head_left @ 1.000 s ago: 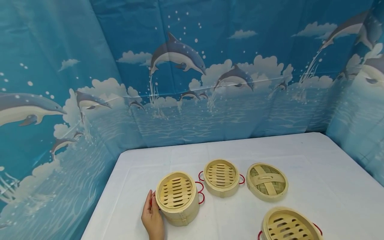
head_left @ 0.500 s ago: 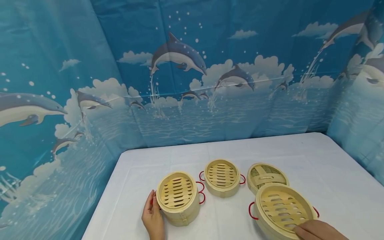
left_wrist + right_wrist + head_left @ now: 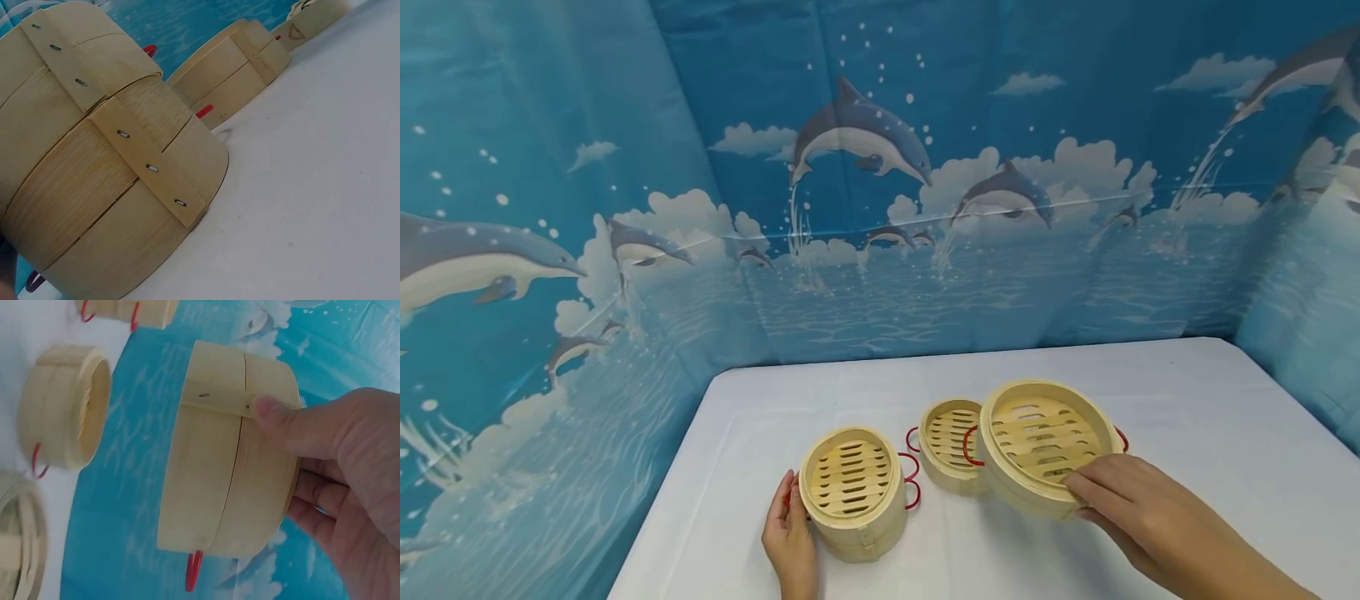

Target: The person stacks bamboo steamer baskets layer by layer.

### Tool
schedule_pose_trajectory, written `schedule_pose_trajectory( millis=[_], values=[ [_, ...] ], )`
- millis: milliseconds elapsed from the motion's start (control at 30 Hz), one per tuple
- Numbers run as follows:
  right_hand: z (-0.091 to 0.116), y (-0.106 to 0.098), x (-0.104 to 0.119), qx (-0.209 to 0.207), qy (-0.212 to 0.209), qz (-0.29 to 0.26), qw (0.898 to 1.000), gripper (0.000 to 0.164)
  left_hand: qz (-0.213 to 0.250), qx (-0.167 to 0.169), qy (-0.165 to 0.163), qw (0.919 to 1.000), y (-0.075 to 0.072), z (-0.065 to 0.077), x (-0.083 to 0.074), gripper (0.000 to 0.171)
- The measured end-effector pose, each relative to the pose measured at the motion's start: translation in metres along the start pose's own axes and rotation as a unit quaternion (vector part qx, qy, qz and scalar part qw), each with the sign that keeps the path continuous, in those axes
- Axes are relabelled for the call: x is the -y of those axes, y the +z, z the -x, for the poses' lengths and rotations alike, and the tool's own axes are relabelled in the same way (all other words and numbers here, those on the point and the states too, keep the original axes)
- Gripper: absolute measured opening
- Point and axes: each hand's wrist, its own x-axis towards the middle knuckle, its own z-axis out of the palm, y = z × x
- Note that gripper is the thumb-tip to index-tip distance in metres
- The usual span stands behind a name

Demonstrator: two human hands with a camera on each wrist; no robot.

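Observation:
My right hand [image 3: 1138, 517] grips the near rim of a round bamboo steamer basket [image 3: 1037, 433] with red handles, thumb on its outer wall and fingers inside. Tilted, the basket is raised above the table. My left hand [image 3: 792, 542] rests against the left side of a two-tier steamer stack [image 3: 861, 521], with relaxed fingers and thumb beside its red handle. In the left wrist view, the stack [image 3: 119, 162] fills the left side, and that hand barely shows. Partly behind the raised basket stands another steamer basket [image 3: 943, 429].
A woven bamboo lid [image 3: 19, 544] shows at the lower left of the right wrist view; in the head view the raised basket hides it. White cloth covers the table [image 3: 737, 467]. A blue dolphin-print curtain [image 3: 880, 292] hangs behind and beside it.
My right hand came in from the lower right, took the near-right basket by its rim, lifted it and carried it left and away from me. The left hand stays at the stack.

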Motion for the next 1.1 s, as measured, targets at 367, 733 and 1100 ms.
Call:
schedule_pose_trajectory(
  millis=[367,733,1100],
  values=[
    [-0.055,0.029,0.013,0.015,-0.053,-0.068,0.996,0.045,0.002,0.004,0.016,0.9999,0.001,-0.001,0.001,0.036],
    [-0.09,0.074,0.035,0.019,-0.118,-0.085,0.989,0.035,-0.007,0.005,0.013,0.9999,0.0,0.0,-0.001,0.036],
    [-0.111,0.097,0.055,0.022,-0.138,-0.076,0.987,0.029,-0.011,0.003,0.026,0.9996,-0.001,0.001,-0.005,0.034]
  ],
)
